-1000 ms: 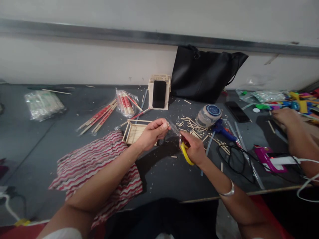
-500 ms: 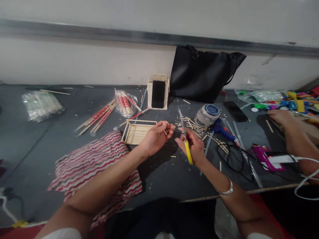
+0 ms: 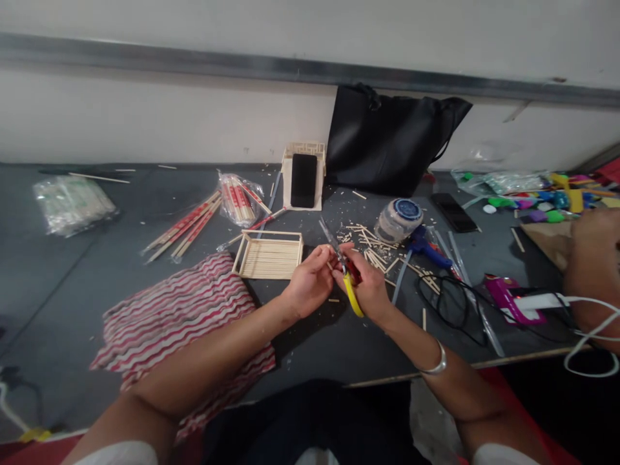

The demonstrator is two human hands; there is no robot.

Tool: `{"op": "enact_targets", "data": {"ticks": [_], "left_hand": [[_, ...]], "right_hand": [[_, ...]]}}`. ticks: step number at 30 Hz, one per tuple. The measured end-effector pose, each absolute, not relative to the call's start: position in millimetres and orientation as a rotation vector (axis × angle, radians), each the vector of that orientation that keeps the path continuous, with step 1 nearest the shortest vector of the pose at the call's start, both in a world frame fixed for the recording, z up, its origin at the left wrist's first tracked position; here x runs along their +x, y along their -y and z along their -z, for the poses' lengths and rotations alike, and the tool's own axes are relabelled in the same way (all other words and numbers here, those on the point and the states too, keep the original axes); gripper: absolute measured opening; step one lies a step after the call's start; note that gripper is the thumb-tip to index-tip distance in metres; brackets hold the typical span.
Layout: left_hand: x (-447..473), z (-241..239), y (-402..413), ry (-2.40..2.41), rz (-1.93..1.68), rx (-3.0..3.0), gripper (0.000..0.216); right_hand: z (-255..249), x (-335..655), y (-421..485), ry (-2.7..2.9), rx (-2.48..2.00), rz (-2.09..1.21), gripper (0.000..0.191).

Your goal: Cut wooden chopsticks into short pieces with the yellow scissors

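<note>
Yellow-handled scissors [image 3: 353,298] are in my right hand [image 3: 369,284], their blades pointing up and to the left. My left hand [image 3: 310,281] is closed in a pinch right beside the blades. A thin piece of wooden stick shows at its fingertips, mostly hidden by the fingers. Just left of my left hand stands a small tray-like frame of wooden sticks [image 3: 270,258] with a slatted base and a raised rail. Cut stick pieces [image 3: 375,258] and crumbs lie scattered beyond my right hand.
A jar with a blue lid [image 3: 401,219], a blue glue gun [image 3: 429,248] and a black cable surround the right side. Striped cloth [image 3: 179,316] lies left, below wrapped chopsticks [image 3: 186,226]. A phone [image 3: 304,181] leans at the back near a black bag [image 3: 387,142]. Another person's arm [image 3: 593,278] is far right.
My hands have come together, bringing the scissor blades to the left hand's fingertips. The other person's hand at the right has shifted, and the view has moved slightly.
</note>
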State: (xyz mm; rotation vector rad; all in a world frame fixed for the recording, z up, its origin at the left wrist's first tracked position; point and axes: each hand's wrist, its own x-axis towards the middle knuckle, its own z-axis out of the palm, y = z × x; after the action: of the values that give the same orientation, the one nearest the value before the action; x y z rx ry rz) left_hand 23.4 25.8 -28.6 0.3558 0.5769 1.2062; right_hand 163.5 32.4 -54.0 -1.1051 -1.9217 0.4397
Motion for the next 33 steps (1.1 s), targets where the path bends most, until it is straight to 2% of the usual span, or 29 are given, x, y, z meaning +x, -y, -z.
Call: {"op": "enact_targets", "data": {"ticks": [9, 12, 15, 23, 33], "left_hand": [[18, 26, -33, -0.643, -1.275, 0.403, 0.018], [13, 24, -34, -0.647, -1.225, 0.459, 0.013], [11, 20, -33, -0.627, -1.146, 0.504, 0.018], [15, 20, -28, -0.712, -1.087, 0.695, 0.027], [-1, 14, -38, -0.704, -1.198, 0.828, 0.028]], "right_hand": [[47, 160, -31, 1.671, -1.091, -0.603, 0.033], [42, 163, -34, 1.595, -1.098, -0.667, 0.033], [40, 165, -36, 1.585, -1.095, -0.701, 0.034], [38, 163, -32, 1.653, -1.107, -0.538, 0.027], [39, 173, -36, 1.816, -1.069, -0.549, 0.027]]}}
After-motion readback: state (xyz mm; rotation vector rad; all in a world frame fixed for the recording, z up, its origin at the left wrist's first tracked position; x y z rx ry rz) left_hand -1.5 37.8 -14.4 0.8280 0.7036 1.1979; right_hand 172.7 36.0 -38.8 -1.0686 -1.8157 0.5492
